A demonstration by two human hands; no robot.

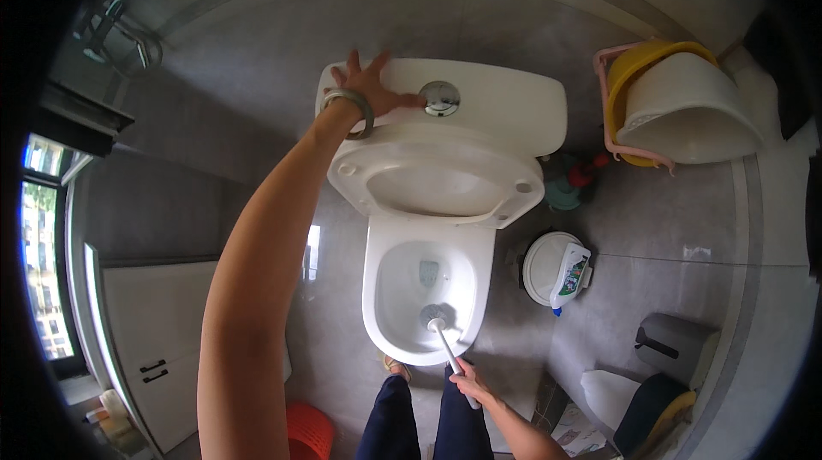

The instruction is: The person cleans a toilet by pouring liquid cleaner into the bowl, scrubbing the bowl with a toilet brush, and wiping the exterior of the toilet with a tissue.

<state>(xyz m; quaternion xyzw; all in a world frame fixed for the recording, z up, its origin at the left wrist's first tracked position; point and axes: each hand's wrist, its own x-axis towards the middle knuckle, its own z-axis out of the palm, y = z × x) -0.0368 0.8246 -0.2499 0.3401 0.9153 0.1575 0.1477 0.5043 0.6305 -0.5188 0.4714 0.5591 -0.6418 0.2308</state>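
Observation:
My left hand [372,91] is spread over the left side of the white toilet tank lid [507,97]. Its thumb reaches the edge of the round chrome flush button [440,98]; I cannot tell whether it presses it. A bangle circles that wrist. My right hand [471,381] grips the white handle of a toilet brush [444,342]. The grey bristle head rests inside the front of the toilet bowl [371,306], with a little water at the drain behind it. Both the seat and lid [437,171] are raised against the tank.
A white lidded bin [542,267] right of the toilet carries a toilet cleaner bottle [570,277] lying on top. Behind it is a green thing with a red handle [578,177]. Yellow and white basins [693,107] hang at the right. A red basket [308,431] stands lower left.

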